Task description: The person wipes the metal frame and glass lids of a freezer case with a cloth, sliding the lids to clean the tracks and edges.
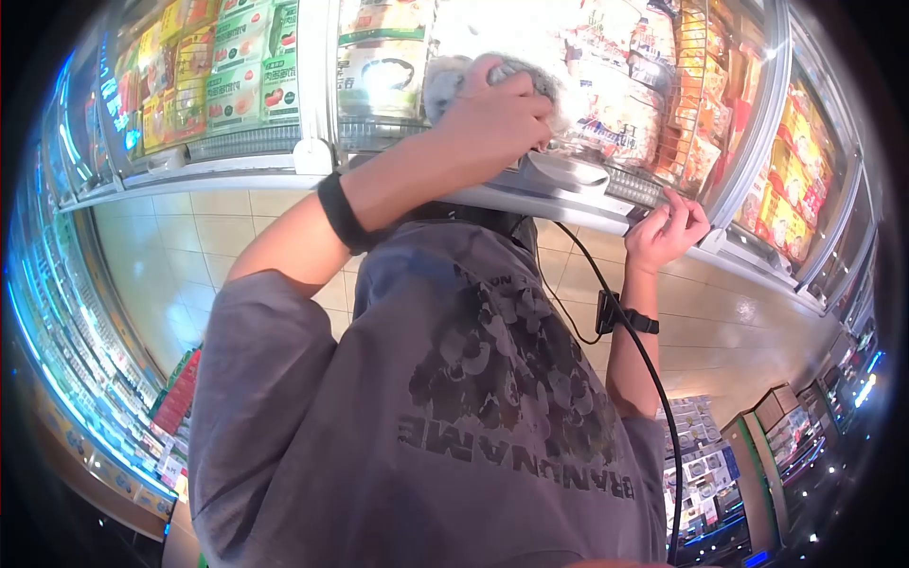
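Plainly nearer, the left hand (507,106) grips a grey fluffy cloth (445,87) (bunched, longest roughly nine-to-three) at twelve o'clock over the display freezer (237,170), ten o'clock from the loosely curled, cloth-free right hand (666,232).

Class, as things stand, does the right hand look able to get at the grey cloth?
Probably yes: the right hand seems free beside the freezer, and the way across to the grey cloth looks clear. The left hand, though, covers part of it.
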The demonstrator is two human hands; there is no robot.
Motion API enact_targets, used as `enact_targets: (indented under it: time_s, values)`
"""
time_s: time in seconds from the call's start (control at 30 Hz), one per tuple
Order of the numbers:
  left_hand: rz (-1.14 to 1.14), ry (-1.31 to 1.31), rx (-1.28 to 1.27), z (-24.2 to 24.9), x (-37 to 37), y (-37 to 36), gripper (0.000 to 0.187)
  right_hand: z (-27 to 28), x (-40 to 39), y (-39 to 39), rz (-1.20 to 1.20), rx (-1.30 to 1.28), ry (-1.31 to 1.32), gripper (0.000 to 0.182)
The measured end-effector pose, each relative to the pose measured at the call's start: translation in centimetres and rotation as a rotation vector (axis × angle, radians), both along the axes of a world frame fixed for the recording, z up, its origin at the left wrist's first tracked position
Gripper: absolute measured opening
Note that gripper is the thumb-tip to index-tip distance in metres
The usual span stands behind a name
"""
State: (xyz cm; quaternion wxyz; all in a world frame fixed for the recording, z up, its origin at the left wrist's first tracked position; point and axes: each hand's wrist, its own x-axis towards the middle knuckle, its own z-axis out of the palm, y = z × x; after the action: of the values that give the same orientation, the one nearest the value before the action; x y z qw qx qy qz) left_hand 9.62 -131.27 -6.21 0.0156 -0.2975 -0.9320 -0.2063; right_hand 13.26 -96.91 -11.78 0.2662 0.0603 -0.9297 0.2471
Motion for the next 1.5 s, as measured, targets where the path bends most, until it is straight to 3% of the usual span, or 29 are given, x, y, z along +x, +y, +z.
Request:
enact_targets:
  time_s: [0.3,0.4,0.47,0.57,0.67,0.9,0.97,1.0,1.1,1.17,1.23,1.27,1.33,1.5]
  values:
    - [-0.149,-0.058,-0.03,0.4,-3.0,5.6,0.012,0.3,0.2,-0.1,0.032,-0.011,0.017,0.03]
    - [-0.157,-0.032,-0.147,0.5,-3.2,6.0,0.014,0.4,0.2,-0.3,-0.003,0.013,-0.025,0.029]
    - [-0.195,0.142,-0.039,-0.7,-2.6,4.1,0.015,0.6,0.2,-0.5,0.017,-0.006,-0.026,0.029]
    - [-0.133,0.116,0.082,-0.7,-1.4,0.9,0.019,0.3,0.0,-0.1,0.016,-0.007,0.003,0.028]
    - [-0.121,0.031,0.004,0.3,-0.6,-1.4,0.021,0.1,0.1,0.0,0.001,0.01,-0.016,0.028]
    - [-0.106,0.082,0.01,-0.2,-1.6,2.9,0.016,0.5,0.2,-0.5,0.016,-0.02,-0.013,0.028]
    - [-0.121,0.027,0.137,-1.1,-2.6,4.5,0.012,0.1,0.3,0.1,0.011,0.012,-0.004,0.028]
    - [-0.088,0.346,0.331,-3.2,-3.0,5.8,0.008,-0.1,0.1,0.2,0.0,0.046,-0.018,0.027]
    - [-0.11,0.507,0.483,-3.0,-2.9,5.1,0.012,0.4,-0.3,-0.2,0.024,0.058,0.033,0.027]
    - [-0.119,0.569,0.412,-2.1,-2.5,2.7,0.01,0.0,-0.7,-0.2,0.007,0.109,0.053,0.028]
    - [-0.105,0.078,0.096,-0.6,-0.9,0.9,0.006,0.0,0.0,-0.3,-0.051,0.001,-0.037,0.028]
    - [-0.112,0.074,0.09,0.3,-0.4,0.6,0.006,0.5,0.0,-0.6,-0.045,0.009,-0.025,0.027]
    - [-0.033,-0.252,-0.154,1.8,-1.1,0.5,0.013,0.3,-0.2,-0.8,-0.05,0.034,0.016,0.026]
    - [-0.121,-0.156,0.077,-0.1,-2.6,2.8,0.015,0.7,0.0,-1.0,-0.07,-0.046,0.049,0.027]
